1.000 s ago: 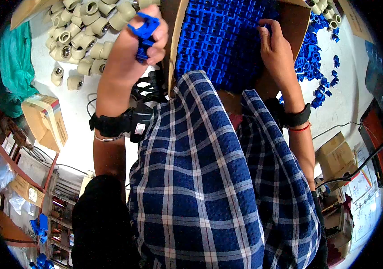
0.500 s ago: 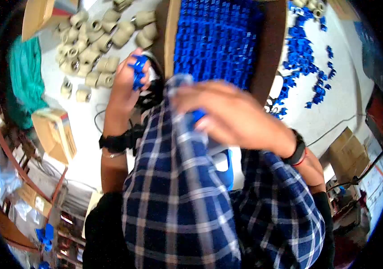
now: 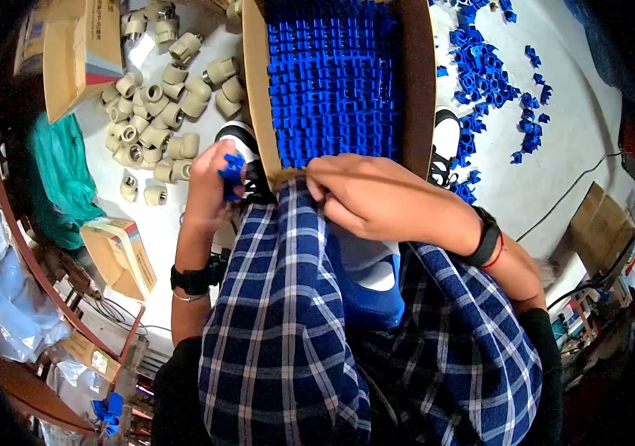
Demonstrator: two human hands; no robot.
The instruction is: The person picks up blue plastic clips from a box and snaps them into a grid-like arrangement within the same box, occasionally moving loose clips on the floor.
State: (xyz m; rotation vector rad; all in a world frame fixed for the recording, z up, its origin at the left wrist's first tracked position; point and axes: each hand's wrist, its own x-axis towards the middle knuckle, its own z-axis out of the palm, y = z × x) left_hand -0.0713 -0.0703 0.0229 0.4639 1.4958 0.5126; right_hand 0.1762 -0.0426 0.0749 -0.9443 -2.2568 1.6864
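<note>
My left hand [image 3: 209, 178] is closed around several blue plastic pipe clips [image 3: 233, 175], held beside the near left corner of the cardboard box [image 3: 259, 82]. Inside that box, rows of matching blue clips [image 3: 332, 89] are packed close together. At the box's near edge, above my knee, is my right hand [image 3: 362, 193]. Its fingers are curled together, and whatever they may hold is hidden behind them.
Beige pipe fittings [image 3: 155, 137] lie in a pile on the floor at left. Loose blue clips [image 3: 481, 70] are scattered right of the box. Small cardboard cartons [image 3: 120, 256] and a green bag [image 3: 65, 178] are at far left. Shoes [image 3: 445, 141] flank the box.
The view has shifted, and the box shows lower in it. My right hand is steadier, and the blue piece seen by its thumb no longer shows. My left hand still holds blue clips.
</note>
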